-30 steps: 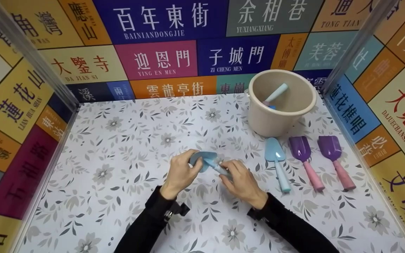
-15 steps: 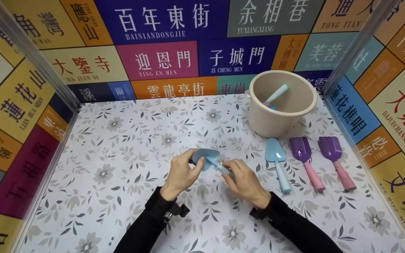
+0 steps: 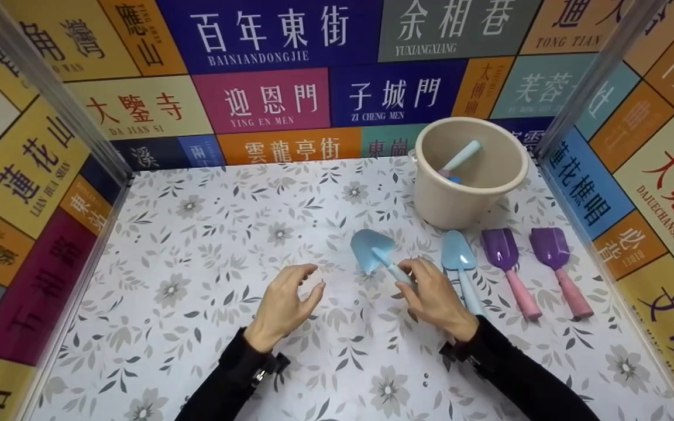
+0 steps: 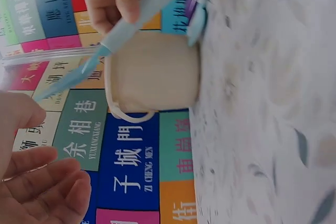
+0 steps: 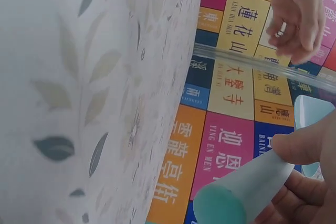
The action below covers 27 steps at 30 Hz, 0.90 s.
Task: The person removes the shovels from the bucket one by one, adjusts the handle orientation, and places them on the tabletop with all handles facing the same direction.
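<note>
My right hand (image 3: 435, 298) pinches the pale handle of a light blue toy shovel (image 3: 372, 248), its blade tilted up to the left above the table. In the right wrist view, thumb and fingers grip the handle (image 5: 252, 187), whose teal end points toward the camera. My left hand (image 3: 284, 304) is held apart from the shovel with relaxed, slightly bent fingers and nothing in it. The left wrist view shows that palm (image 4: 42, 182) bare. Right of my right hand lies a second light blue shovel (image 3: 458, 251), its handle partly hidden by the hand.
Two purple shovels with pink handles, one (image 3: 499, 248) beside the other (image 3: 549, 245), lie at the right. A beige bucket (image 3: 454, 204) stands behind them, holding a pale blue handle (image 3: 463, 154) and other pieces. Printed panels wall in the back and sides of the flowered tabletop (image 3: 226, 234).
My left hand has let go of the shovel blade and drawn back to the left. My right hand has carried the shovel to the right, toward the other shovels.
</note>
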### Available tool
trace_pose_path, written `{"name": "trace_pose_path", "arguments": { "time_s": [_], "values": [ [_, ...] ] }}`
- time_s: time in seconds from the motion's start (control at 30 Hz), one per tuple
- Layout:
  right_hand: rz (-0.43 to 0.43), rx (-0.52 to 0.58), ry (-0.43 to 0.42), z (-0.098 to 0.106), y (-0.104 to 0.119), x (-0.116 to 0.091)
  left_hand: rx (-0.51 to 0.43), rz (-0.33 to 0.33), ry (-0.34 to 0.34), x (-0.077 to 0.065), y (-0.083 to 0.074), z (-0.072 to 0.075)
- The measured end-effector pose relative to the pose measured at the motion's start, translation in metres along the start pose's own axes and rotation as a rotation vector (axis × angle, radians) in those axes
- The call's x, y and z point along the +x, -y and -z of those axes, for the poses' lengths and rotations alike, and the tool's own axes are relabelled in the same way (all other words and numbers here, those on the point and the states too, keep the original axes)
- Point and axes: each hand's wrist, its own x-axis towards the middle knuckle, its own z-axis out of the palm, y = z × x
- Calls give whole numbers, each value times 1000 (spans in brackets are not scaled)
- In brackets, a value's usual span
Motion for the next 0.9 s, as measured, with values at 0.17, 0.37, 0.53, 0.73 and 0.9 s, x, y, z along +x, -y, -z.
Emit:
{"name": "trace_pose_path", "arguments": {
  "time_s": [0.17, 0.37, 0.53, 0.73, 0.9],
  "values": [
    [-90, -13, 29, 18, -10, -2, 89, -60, 37, -16, 10, 9],
    [-253, -10, 91, 36, -19, -1, 147, -48, 82, -33, 18, 17],
    [-384, -2, 158, 47, -24, 1, 183, -15, 105, -45, 23, 24],
    [-493, 30, 248, 55, -32, 2, 216, 9, 121, -57, 27, 32],
    [-619, 85, 360, 52, -41, -1, 212, 50, 150, -62, 28, 35]
  ]
}}
